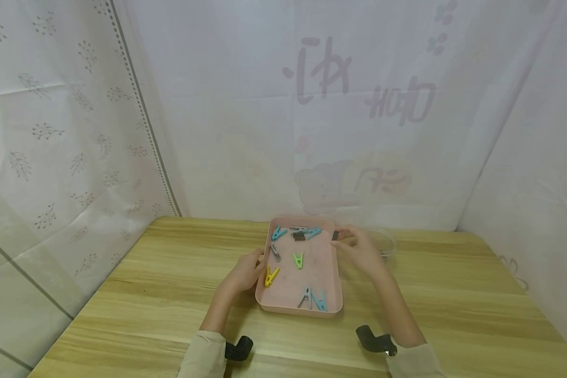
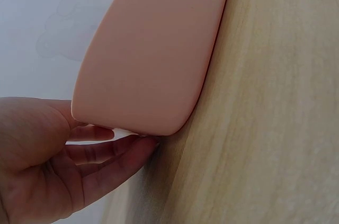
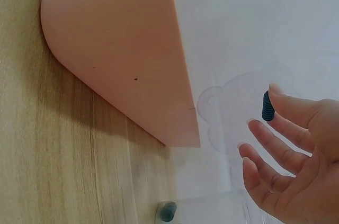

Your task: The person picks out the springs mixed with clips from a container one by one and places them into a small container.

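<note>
A shallow pink tray (image 1: 293, 310) sits on the wooden table. Inside lie several clothespins, among them a yellow clothespin (image 1: 271, 276), a green clothespin (image 1: 298, 261) and a blue clothespin (image 1: 278, 233), plus a grey clip (image 1: 275, 253) and small dark ribbed pieces (image 1: 300, 237). My left hand (image 1: 245, 270) holds the tray's left side, its fingertips against the outer wall (image 2: 143, 60). Beyond the right rim, my right hand (image 1: 359, 249) pinches a small dark ribbed cylinder (image 3: 268, 106) between thumb and forefinger; the other fingers are loosely bent.
A clear round container (image 1: 382, 242) stands right of the tray, and a dark ribbed piece (image 3: 168, 211) shows there in the right wrist view. Patterned white curtains (image 1: 241, 131) border the table. Black wrist mounts (image 1: 239, 348) stick out from both sleeves.
</note>
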Demonstrator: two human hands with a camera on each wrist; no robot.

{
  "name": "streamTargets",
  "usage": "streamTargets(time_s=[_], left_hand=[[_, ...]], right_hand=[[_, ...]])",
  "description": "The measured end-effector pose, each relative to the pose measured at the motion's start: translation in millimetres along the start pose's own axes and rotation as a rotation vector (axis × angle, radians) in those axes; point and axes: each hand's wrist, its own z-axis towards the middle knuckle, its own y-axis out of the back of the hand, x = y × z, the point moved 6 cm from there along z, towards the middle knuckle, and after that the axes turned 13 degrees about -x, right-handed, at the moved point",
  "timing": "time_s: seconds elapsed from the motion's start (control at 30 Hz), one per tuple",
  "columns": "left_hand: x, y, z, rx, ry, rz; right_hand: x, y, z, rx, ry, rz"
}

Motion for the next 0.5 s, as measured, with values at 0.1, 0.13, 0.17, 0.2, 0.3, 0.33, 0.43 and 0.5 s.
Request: streamTargets(time_s=[0.1,0.13,0.17,0.2,0.3,0.33,0.43,0.5], left_hand=[[-0.5,0.3,-0.8,0.003,-0.005,-0.003],[-0.7,0.2,-1.0,0.004,-0.005,-0.003],[-0.8,0.3,-1.2,0.005,-0.006,-0.004],[-0.8,0.3,-1.4,0.005,-0.008,-0.006],[-0.6,-0.1,-1.4,0.007,-0.009,-0.007],[-0.5,-0.2,-1.3,0.007,-0.008,-0.007],[-0.7,-0.1,-0.6,0.005,-0.01,-0.001],[-0.9,0.2,0.0,0.001,-0.011,0.002]], right_hand=[[0.9,1.5,-1.0,-0.007,0.001,0.001],[1.3,2.0,-1.4,-0.009,0.003,0.003],[1.4,2.3,-1.6,-0.011,0.005,0.003],[1.5,2.6,-2.0,-0.013,0.007,0.003],[1.0,2.8,-2.5,-0.014,0.007,0.005],[0.8,2.9,-2.6,-0.013,0.008,0.004],[0.8,3.2,-2.5,-0.011,0.01,0.003],[1.6,3.9,-1.8,-0.015,0.017,-0.002]])
